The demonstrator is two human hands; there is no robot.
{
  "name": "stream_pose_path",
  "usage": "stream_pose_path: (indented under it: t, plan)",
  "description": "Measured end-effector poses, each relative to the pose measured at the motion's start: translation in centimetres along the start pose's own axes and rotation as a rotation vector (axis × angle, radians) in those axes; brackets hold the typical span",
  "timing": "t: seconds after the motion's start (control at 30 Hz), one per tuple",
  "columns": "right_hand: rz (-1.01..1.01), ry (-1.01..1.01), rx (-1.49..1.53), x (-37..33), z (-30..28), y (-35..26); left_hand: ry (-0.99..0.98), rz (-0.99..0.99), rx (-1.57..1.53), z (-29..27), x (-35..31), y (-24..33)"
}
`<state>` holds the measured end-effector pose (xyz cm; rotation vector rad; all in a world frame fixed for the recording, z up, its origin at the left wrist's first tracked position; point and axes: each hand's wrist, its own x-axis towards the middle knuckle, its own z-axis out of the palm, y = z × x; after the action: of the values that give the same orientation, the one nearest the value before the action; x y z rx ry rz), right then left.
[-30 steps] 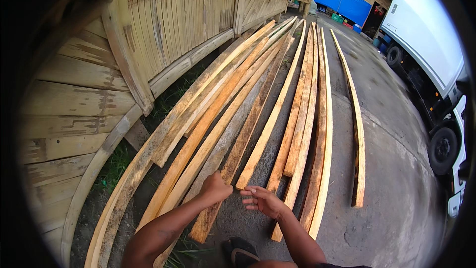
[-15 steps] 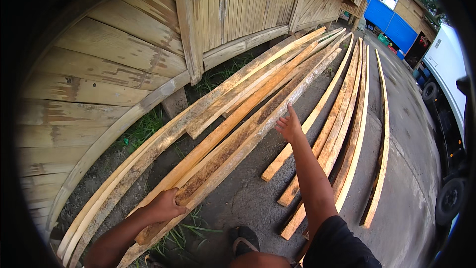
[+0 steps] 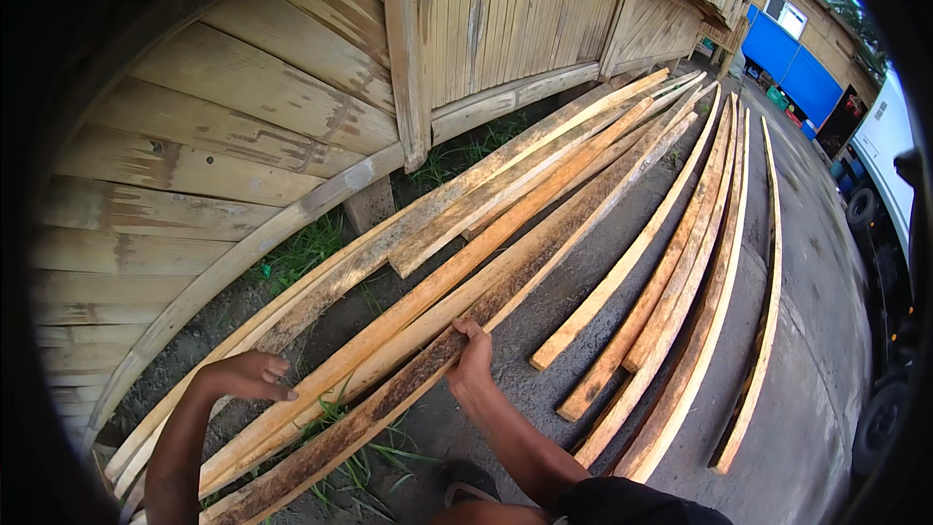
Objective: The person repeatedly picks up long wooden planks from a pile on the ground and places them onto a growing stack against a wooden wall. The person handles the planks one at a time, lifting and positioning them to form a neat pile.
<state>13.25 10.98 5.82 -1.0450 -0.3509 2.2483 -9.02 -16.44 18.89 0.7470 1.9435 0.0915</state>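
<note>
Outdoors, right hand (image 3: 472, 358) clasping plank (image 3: 413, 381); left (image 3: 249, 375) half-curled

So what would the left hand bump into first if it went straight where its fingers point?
Probably the long orange-brown board just beyond the fingers of the left hand, though the height is unclear here, so the hand might pass above it.

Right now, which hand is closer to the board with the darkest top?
Right. The right hand touches the dark-topped board; the left hand is apart, to its left.
</note>
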Motion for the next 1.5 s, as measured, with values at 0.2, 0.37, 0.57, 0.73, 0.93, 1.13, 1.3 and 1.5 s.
stream_pose_path:
  t: [0.2,0.37,0.57,0.73,0.93,1.13,1.3,1.5]
  plan:
    - [0.124,-0.187,-0.103,-9.1,0.2,8.2,0.271,0.574,-0.125,3.8,16.9,27.2]
    - [0.276,-0.646,-0.687,-13.3,-1.8,11.1,0.363,0.306,0.013,7.5,14.3,26.8]
    - [-0.124,-1.309,-1.963,-12.8,-1.7,-0.6,0.435,0.274,0.082,11.2,5.9,10.9]
    - [-1.169,-0.804,-2.215,-6.2,3.2,-10.7,0.348,0.174,0.054,11.6,-4.4,-5.0]
    - [-1.064,-0.861,-2.691,6.8,5.6,-12.1,0.468,-0.005,0.125,13.2,-15.1,-17.1]
    - [-0.965,-1.034,-2.724,10.8,7.4,-6.9,0.522,-0.096,0.22,14.2,-17.5,-23.7]
    - [-1.008,-1.076,-2.601,-0.3,8.7,4.2,0.414,-0.446,0.216,17.2,-22.7,-33.1]
    - [-0.892,-1.492,-2.037,-13.7,11.5,18.4,0.713,-1.567,0.206,20.1,-28.8,-40.6]
